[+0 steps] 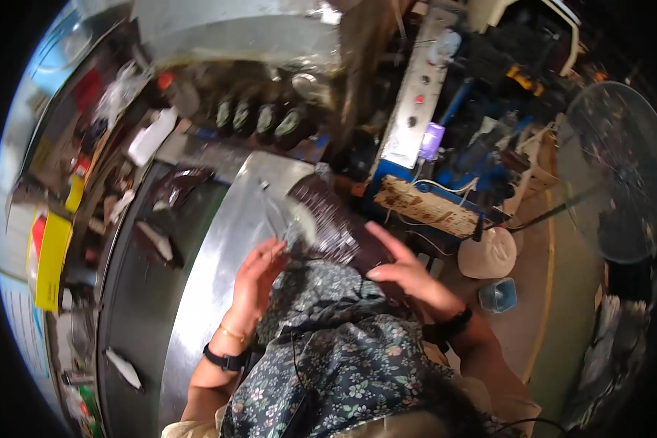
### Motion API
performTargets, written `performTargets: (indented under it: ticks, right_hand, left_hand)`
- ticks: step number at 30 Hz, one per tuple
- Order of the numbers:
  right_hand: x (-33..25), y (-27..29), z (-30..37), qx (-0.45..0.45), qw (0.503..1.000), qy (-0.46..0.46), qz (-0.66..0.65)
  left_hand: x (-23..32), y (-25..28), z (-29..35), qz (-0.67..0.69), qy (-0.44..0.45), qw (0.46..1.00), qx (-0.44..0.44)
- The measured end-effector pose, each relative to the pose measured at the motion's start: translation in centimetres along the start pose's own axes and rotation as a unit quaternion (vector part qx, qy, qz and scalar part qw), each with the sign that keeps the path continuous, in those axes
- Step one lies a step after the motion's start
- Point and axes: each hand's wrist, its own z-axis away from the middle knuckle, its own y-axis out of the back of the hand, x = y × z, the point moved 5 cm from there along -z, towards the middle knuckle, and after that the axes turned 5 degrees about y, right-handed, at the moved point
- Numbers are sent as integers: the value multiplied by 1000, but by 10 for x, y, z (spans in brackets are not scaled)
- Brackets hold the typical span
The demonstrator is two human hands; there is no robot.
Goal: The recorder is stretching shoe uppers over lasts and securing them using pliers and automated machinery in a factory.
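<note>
A glossy dark brown shoe upper (332, 219) with a pale patch along its left side is over my lap, at the edge of the metal tabletop (215, 241). My right hand (409, 274) grips its near right end between thumb and fingers. To the left, apart from the upper, my left hand (257, 274) is raised with its fingertips drawn together. A thin pale tool (274, 215) lies right by those fingertips; blur hides whether they pinch it or some fine strand.
On the dark conveyor belt (139, 299) at left rest a dark brown shoe piece (179, 186), another with a white face (153, 242) and a slim white piece (124, 369). A blue-framed machine (427, 197), a pale jug (488, 252) and a fan (619, 171) stand at right.
</note>
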Motion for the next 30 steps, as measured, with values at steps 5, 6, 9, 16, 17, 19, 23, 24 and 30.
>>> performTargets:
  ticks: [5, 6, 9, 16, 17, 19, 23, 24, 30]
  right_hand:
    - [-149, 133, 24, 286, 879, 231, 304]
    - [-180, 160, 28, 346, 808, 239, 412]
    - [-250, 225, 35, 441, 611, 234, 614]
    - [-290, 304, 19, 449, 588, -70, 669]
    - [-291, 303, 15, 446, 590, -69, 670]
    - [-287, 302, 11, 447, 599, -99, 657]
    - [-264, 291, 5, 435, 509, -87, 738]
    - [-250, 290, 3, 416, 512, -96, 745]
    - [-228, 290, 3, 472, 485, 13, 737]
  left_hand:
    - [-31, 13, 12, -269, 22, 961, -62]
    - [-43, 21, 13, -229, 43, 972, -31]
    - [-72, 42, 15, -214, 93, 972, 33]
    - [-94, 41, 3, -182, 90, 979, 33]
    - [-95, 41, 2, -182, 101, 977, 39]
    - [-94, 42, 1, -187, 92, 977, 46]
    - [-93, 48, 3, -183, 99, 977, 45]
    - [-92, 49, 3, -181, 93, 978, 40]
    - [-94, 51, 4, -157, 118, 980, 44]
